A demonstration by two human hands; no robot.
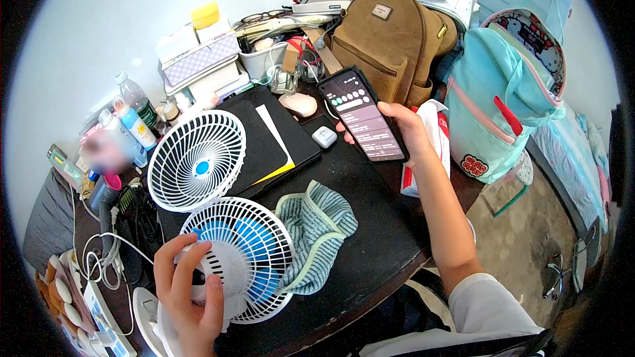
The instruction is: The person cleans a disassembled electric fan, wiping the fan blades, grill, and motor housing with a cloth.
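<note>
My right hand [410, 129] holds a smartphone [362, 116], tilted, with its lit screen facing me. Curled around the white motor housing of a small desk fan [254, 244] is my left hand [188, 294]; blue blades show through the fan's cage. The detached white front grille [197, 160], with a blue centre, lies just beyond the fan. Against the fan's right side rests a crumpled striped green cloth [317, 238]. A white earbud case [324, 137] sits on the table left of the phone.
A black laptop or folder [301, 142] bears papers. Behind stand a brown backpack [377, 46] and, at right, a turquoise bag [489, 92]. Bottles [135, 122] and boxes [202, 59] line the wall. Cables [109, 258] and a power strip [106, 320] lie at left.
</note>
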